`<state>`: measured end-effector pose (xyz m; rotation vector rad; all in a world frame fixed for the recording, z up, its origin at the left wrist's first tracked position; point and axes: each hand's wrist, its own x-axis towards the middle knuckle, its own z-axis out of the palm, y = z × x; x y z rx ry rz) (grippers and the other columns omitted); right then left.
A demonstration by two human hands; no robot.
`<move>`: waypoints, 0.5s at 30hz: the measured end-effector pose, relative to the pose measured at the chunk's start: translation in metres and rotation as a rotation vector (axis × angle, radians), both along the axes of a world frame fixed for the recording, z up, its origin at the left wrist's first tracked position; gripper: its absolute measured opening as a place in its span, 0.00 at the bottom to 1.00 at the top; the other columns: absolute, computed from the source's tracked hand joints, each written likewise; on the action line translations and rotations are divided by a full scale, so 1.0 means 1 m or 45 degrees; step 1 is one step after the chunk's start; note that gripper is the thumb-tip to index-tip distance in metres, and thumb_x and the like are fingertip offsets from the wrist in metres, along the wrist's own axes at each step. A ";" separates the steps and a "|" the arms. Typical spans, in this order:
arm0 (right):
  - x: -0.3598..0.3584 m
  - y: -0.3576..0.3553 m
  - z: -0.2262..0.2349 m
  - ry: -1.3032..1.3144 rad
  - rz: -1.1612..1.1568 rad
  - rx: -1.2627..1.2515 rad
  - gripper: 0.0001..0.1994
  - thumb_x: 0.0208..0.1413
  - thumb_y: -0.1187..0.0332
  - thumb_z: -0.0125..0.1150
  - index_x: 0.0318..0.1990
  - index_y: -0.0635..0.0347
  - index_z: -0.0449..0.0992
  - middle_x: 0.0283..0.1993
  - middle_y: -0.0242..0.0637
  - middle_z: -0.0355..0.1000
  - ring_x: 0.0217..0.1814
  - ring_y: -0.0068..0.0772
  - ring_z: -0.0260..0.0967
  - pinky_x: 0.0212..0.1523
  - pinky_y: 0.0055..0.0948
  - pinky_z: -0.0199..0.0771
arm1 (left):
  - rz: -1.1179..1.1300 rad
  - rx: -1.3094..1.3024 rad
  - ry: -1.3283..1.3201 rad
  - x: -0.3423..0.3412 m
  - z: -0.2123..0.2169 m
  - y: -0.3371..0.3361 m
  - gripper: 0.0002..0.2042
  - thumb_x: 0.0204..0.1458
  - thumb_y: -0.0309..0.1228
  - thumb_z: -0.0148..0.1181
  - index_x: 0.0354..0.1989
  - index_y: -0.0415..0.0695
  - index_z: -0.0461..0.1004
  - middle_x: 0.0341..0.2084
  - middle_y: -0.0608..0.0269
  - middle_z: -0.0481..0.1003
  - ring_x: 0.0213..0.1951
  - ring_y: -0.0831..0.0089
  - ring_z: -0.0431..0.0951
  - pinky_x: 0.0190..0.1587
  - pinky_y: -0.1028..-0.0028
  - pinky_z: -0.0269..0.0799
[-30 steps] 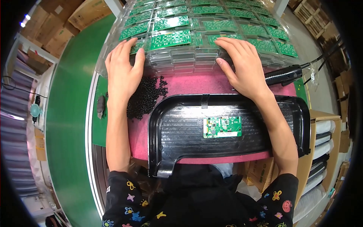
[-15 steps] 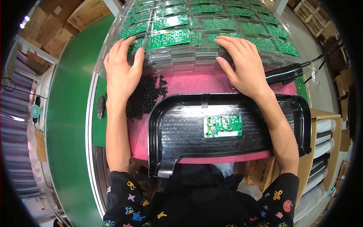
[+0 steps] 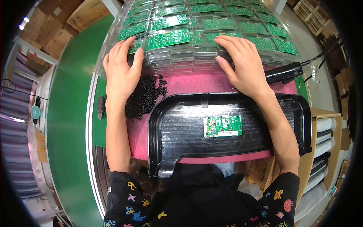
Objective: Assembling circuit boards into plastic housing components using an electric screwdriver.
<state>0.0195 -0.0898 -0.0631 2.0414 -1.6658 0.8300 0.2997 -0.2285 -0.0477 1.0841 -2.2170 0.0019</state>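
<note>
My left hand [image 3: 121,71] lies flat on the near left corner of a stack of clear plastic trays [image 3: 181,60] that hold several green circuit boards [image 3: 168,38]. My right hand [image 3: 242,64] rests palm down on the near right part of the same stack, fingers spread. Close to me a black plastic panel [image 3: 227,132] lies on a pink foam mat [image 3: 196,84], with one small green circuit board [image 3: 222,126] set in its middle. Neither hand closes around anything.
A heap of small black screws [image 3: 143,98] lies on the mat under my left wrist. A black electric screwdriver [image 3: 285,73] with its cable lies at the right. A green conveyor belt [image 3: 68,113] runs along the left. Cardboard boxes [image 3: 81,13] stand far left.
Both hands have stayed pressed on the tray stack. Nothing has visibly moved.
</note>
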 end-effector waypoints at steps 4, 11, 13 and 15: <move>0.000 0.000 0.001 0.008 0.001 -0.002 0.19 0.58 0.65 0.62 0.56 0.59 0.72 0.57 0.40 0.73 0.62 0.43 0.68 0.65 0.42 0.62 | 0.017 0.030 0.029 0.001 0.001 0.000 0.21 0.61 0.39 0.56 0.60 0.43 0.72 0.57 0.52 0.74 0.65 0.57 0.67 0.69 0.58 0.51; 0.000 -0.001 0.001 0.011 0.003 -0.008 0.19 0.58 0.65 0.62 0.56 0.59 0.72 0.57 0.40 0.73 0.62 0.43 0.68 0.65 0.42 0.62 | 0.010 -0.196 0.012 0.000 -0.009 -0.006 0.21 0.60 0.39 0.58 0.59 0.42 0.72 0.51 0.56 0.76 0.62 0.59 0.69 0.69 0.57 0.52; 0.000 -0.001 0.001 0.006 0.005 -0.008 0.19 0.58 0.65 0.62 0.56 0.59 0.72 0.57 0.40 0.73 0.61 0.43 0.68 0.64 0.42 0.62 | -0.001 -0.012 0.020 0.001 -0.001 -0.002 0.22 0.60 0.39 0.58 0.60 0.43 0.72 0.51 0.56 0.76 0.64 0.59 0.68 0.69 0.57 0.51; -0.001 0.000 0.000 0.006 0.000 -0.007 0.19 0.58 0.65 0.62 0.56 0.59 0.73 0.57 0.40 0.73 0.61 0.43 0.68 0.64 0.42 0.62 | 0.012 -0.006 -0.014 -0.001 0.004 0.001 0.22 0.60 0.39 0.58 0.61 0.43 0.72 0.51 0.56 0.76 0.64 0.58 0.67 0.69 0.57 0.51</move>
